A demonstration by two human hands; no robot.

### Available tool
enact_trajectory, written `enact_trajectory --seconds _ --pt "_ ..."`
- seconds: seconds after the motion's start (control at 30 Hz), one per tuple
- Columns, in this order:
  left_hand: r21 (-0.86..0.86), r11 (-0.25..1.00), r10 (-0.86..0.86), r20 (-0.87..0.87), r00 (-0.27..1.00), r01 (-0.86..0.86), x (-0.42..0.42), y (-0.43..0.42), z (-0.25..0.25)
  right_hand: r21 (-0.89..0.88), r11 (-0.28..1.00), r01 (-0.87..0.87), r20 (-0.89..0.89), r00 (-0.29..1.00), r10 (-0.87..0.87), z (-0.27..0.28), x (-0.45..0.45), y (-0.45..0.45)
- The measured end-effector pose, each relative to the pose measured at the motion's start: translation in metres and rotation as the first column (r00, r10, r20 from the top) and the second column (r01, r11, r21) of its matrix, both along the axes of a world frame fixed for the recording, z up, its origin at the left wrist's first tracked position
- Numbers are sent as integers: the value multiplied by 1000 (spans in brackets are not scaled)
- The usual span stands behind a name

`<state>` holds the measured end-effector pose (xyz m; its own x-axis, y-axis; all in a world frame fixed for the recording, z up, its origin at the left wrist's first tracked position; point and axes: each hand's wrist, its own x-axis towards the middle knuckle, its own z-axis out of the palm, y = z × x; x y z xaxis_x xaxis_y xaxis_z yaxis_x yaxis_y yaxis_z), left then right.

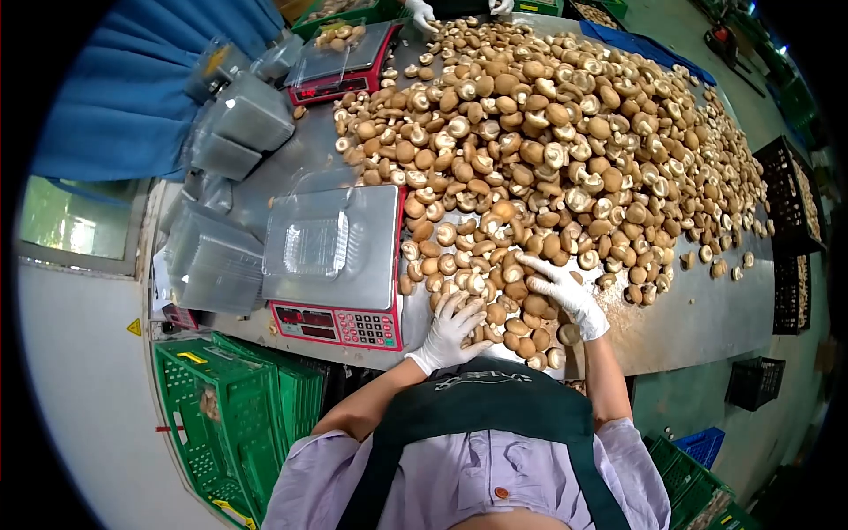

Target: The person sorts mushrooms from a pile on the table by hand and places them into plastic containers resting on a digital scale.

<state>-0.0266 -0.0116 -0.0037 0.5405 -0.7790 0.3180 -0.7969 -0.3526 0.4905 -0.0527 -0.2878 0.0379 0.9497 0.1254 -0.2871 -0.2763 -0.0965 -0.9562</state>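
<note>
Most mushrooms (556,115) lie heaped on the table (707,327), apparently still unportioned — some sit on the far scale (330,89); the near scale (373,261) bears a tray (316,246). Left hand (450,334), fingers spread, and right hand (572,297), fingers loosely extended, touch mushrooms — no grip visible.

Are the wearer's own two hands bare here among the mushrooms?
No, the left hand and the right hand are both covered by white gloves amid the mushrooms.

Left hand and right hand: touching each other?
Apart. The head view shows mushrooms in the gap between the left hand and the right hand.
</note>
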Motion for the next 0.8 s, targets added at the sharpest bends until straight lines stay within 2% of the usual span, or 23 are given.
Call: enact_trajectory --seconds 0.07,0.13,0.2,0.23,0.27,0.33,0.43,0.47,0.53,0.6,0.67,0.73,0.77,0.8 --pt "-47 999 11 -3 1000 -11 3 6 2 -112 993 -27 -21 999 25 4 -8 0" --pt "-138 988 75 9 997 -73 3 17 0 -52 999 -10 -48 999 7 -1 -22 -4" --pt "-86 903 418 -40 907 -420 -6 23 1 -45 995 90 -41 995 -92 -1 -31 -6" --pt "-48 840 526 -175 833 -540 -10 22 0 -44 991 123 -4 992 -124 -1 -33 -7" --pt "-132 797 535 -296 791 -589 -8 25 -17 -39 987 156 33 987 -155 0 -33 -7" --pt "-103 835 499 -268 824 -540 -6 22 -14 -53 978 203 62 978 -199 2 -31 -6" --pt "-219 831 380 -449 809 -512 4 2 -24 -420 902 98 133 990 -46 6 -17 -11" --pt "-222 829 381 -449 808 -514 8 -1 -27 -325 929 175 215 971 -107 8 -13 -7" --pt "-251 772 392 -536 747 -585 17 -7 -27 -352 918 183 306 949 -72 27 7 -5" --pt "-265 774 358 -567 742 -576 24 -6 -30 -492 853 172 379 925 32 42 31 1" --pt "-334 736 248 -676 693 -589 28 -5 -40 -585 801 129 356 928 111 38 59 9" --pt "-346 740 228 -678 699 -577 30 -5 -35 -696 697 171 463 850 253 15 91 17" --pt "-358 740 212 -680 702 -570 31 -5 -34 -704 690 168 463 845 267 4 105 21" --pt "-357 744 206 -682 702 -565 32 -4 -34 -773 604 197 464 823 326 -12 115 25"
